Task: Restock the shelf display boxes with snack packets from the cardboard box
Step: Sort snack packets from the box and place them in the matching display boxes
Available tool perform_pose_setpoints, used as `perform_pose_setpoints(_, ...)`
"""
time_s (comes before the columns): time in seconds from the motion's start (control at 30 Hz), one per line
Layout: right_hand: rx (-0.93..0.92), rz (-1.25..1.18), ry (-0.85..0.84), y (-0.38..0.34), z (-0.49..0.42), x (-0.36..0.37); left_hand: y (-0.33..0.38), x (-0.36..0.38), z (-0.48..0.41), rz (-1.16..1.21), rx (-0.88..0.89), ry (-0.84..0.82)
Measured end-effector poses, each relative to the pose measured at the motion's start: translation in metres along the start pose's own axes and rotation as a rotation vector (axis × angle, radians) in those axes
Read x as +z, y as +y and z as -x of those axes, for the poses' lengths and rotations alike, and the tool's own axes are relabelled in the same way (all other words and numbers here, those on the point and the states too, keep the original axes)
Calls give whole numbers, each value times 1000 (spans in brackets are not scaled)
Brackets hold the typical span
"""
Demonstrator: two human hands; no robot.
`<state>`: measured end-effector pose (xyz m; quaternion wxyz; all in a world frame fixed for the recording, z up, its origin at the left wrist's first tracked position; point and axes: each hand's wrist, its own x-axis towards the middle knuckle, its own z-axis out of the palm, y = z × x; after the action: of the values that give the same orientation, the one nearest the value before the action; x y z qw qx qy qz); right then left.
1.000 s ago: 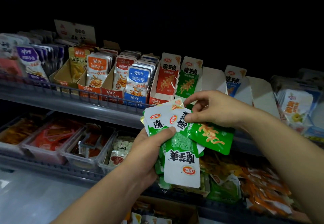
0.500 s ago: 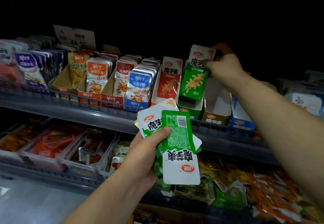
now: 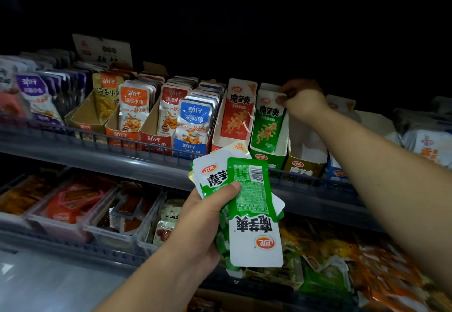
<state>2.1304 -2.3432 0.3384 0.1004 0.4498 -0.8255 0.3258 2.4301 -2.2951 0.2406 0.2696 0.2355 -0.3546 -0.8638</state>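
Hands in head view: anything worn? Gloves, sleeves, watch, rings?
Nothing worn that shows. The left hand and right hand are bare, with no gloves, rings or watch visible. The left forearm and right forearm are bare to the frame edge, so no sleeve enters view. No bands or markings show, though the light is dim.

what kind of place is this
Probably a shop's snack aisle: tiered shelves with front rails, cardboard display boxes full of branded packets, and clear bins of loose snacks on the lower shelf.
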Motion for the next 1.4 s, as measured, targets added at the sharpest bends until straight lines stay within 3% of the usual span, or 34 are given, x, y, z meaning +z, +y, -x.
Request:
perform_pose_setpoints(0.3,72,-103,55,3,-14,-1,-3,-2,-2,-14,-2,19)
perform_pose_setpoints(0.47,38,73,130,5,-10,2,-4,-1,-2,-7,-12,21)
perform_pose_setpoints(0.67,-89,36,182,-9,35,-12,-3,-2,-2,-21,-9,14)
perform_pose_setpoints(0.73,-111,-26,74,-24,73,-24,-3,-2,-2,-30,-1,21)
perform_pose_setpoints(0.9,82,-232,-559,-52,155,-46,-4,1,0,-38,30,19)
perform_pose_setpoints(0.97,128,-328,-633,-48,165,-43,-5,4,3,-42,27,11)
perform_pose_setpoints(1.13,266,-445,-514,-30,165,-41,-6,7,8,-38,-13,27)
perform_pose_setpoints(1.23,341,-618,-328,-22,159,-54,-2,6,11,-32,-55,52)
perform_pose_setpoints(1.33,243,-789,-61,-24,158,-74,3,6,11,-25,-111,63)
perform_pose_setpoints(1.4,153,-852,-4,-27,165,-77,5,8,13,-5,-158,79)
